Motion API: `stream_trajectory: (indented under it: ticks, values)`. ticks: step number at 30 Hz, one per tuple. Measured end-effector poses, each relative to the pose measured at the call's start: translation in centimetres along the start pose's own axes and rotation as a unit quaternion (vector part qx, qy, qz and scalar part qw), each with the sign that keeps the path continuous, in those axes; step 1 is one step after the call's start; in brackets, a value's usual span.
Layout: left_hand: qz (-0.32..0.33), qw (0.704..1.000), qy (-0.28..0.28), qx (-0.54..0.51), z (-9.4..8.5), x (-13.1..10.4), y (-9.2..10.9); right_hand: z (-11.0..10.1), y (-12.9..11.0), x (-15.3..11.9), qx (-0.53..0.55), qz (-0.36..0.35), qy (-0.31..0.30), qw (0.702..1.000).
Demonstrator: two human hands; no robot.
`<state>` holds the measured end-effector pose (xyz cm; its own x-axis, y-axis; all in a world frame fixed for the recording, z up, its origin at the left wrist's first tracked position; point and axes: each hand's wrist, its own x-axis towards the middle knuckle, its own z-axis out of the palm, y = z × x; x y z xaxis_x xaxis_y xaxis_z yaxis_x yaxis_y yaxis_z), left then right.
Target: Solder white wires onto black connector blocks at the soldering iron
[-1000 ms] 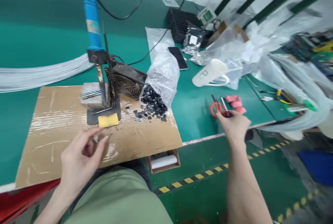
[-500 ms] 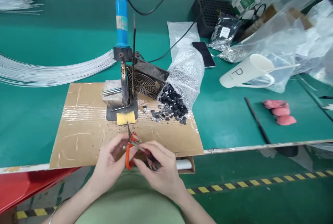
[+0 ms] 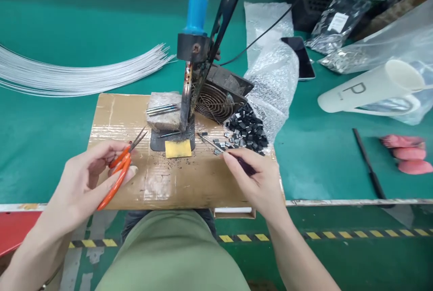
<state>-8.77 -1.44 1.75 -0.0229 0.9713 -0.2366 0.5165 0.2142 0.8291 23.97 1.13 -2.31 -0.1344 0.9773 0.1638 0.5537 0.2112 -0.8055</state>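
Over the left edge of the cardboard sheet [image 3: 209,182], my left hand [image 3: 91,173] grips a pair of orange-handled scissors [image 3: 118,169], blades pointing up and right. My right hand [image 3: 257,178] is closed round the dark handle of a thin metal-shafted screwdriver [image 3: 216,143]; its tip, whose shape is too small to tell, points at the small black connector pieces [image 3: 248,128]. Between the hands a yellow sponge [image 3: 178,149] lies on a dark base. Above it stands a soldering iron [image 3: 198,16] with a blue handle, its bent metal end pointing down beside a grey block [image 3: 164,122].
A small fan [image 3: 216,101] stands behind the pieces, next to a bubble-wrap bag [image 3: 274,79]. White wires [image 3: 101,72] lie in a bundle at left. At right are a phone [image 3: 301,58], a white mug [image 3: 368,88], a black stick [image 3: 368,164] and pink pads [image 3: 409,153].
My hands have moved apart, the left going left with the scissors, the right going right with the screwdriver. The camera view has shifted, so the bench things appear larger and displaced.
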Motion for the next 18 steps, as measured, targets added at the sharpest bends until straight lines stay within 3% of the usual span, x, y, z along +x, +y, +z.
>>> stream_trajectory:
  ticks: [5,8,12,15,18]
  values:
    - [0.072,0.996,-0.024,0.051,-0.1,1.5,1.9,0.5,-0.2,1.4,-0.03,-0.039,-0.018,0.999]
    - [0.103,0.992,-0.041,0.061,-0.1,2.0,2.6,1.0,0.3,2.6,-0.114,-0.114,-0.039,0.986]
    - [0.112,0.99,-0.046,0.069,-0.3,1.9,2.1,2.2,1.2,4.6,-0.281,-0.274,-0.054,0.918]
    - [0.095,0.991,-0.047,0.081,-0.4,1.6,1.3,3.3,1.8,6.1,-0.304,-0.386,-0.036,0.87]
    - [0.073,0.993,-0.046,0.077,-0.4,1.3,0.8,4.4,2.2,7.1,-0.304,-0.432,-0.037,0.848]
